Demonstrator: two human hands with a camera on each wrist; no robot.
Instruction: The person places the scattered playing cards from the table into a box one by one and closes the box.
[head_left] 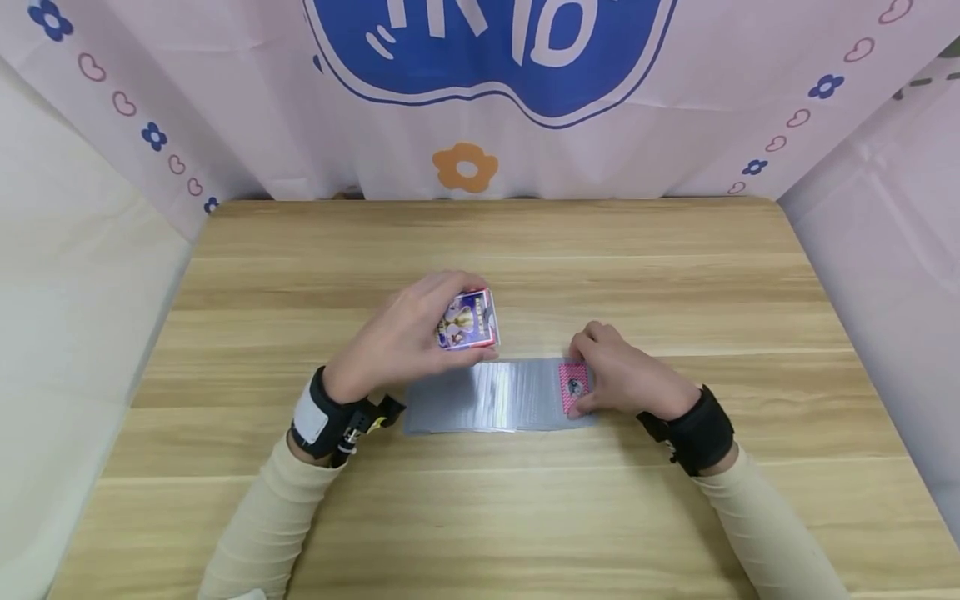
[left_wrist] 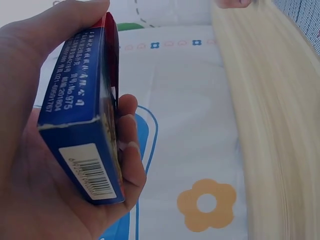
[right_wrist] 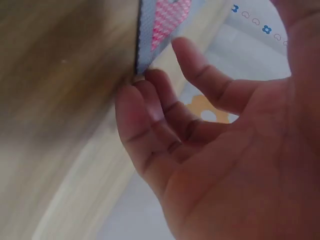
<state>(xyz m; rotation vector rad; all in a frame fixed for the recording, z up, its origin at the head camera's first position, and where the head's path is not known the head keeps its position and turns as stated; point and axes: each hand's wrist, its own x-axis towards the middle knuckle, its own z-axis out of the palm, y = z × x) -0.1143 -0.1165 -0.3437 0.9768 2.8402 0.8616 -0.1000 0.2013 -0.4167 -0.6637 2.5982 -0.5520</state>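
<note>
While spread left-right, cards (head_left: 495, 396) meet hands (head_left: 622, 375).

The card box (head_left: 470, 320) at the centre is dark blue on its sides with white print, a white barcode patch and a red end; its face shows a purple and gold picture. At four o'clock from it, the top card (head_left: 574, 387) bears a pink and white lattice with a grey border. The spread of cards (head_left: 495, 395) looks silver-grey. The table (head_left: 675, 275) is pale wood grain. At twelve o'clock, the backdrop (head_left: 225, 108) is pinkish white with a blue emblem, an orange flower, small blue flowers and pink hearts. Both wrist straps are black, the sleeves cream.
</note>
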